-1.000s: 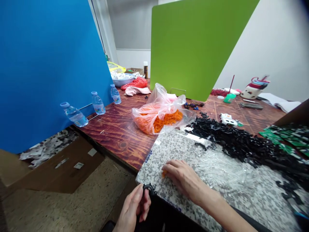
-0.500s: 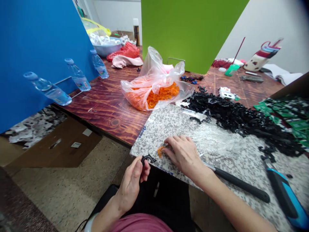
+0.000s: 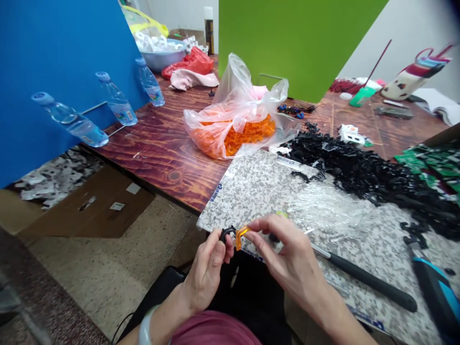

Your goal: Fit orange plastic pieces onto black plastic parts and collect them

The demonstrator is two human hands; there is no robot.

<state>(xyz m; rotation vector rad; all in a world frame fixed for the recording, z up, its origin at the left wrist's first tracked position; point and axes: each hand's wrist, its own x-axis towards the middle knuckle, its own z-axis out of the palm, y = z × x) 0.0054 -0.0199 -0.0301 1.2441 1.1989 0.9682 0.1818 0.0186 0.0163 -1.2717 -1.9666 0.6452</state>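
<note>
My left hand [image 3: 206, 268] is closed around a small curved black plastic part [image 3: 226, 233], held just off the front edge of the speckled board [image 3: 244, 187]. Between thumb and fingertips, my right hand [image 3: 287, 249] pinches a small bent translucent orange plastic piece [image 3: 240, 236]. The orange piece is right beside the black part; whether they touch I cannot tell. Near my right hand lie a pile of thin clear strips [image 3: 327, 208] and a tool with a black handle [image 3: 373, 282].
A plastic bag of orange pieces [image 3: 247, 134] stands behind the board. Black parts [image 3: 377, 172] are heaped along its right side, with a blue-and-black cutter [image 3: 436, 292] nearer me. Water bottles [image 3: 77, 124] stand at left by a blue panel [image 3: 61, 43]; a green panel [image 3: 287, 43] rises behind.
My right hand has lifted the orange piece off the board and brought it to the black part in my left hand. The view has shifted slightly.
</note>
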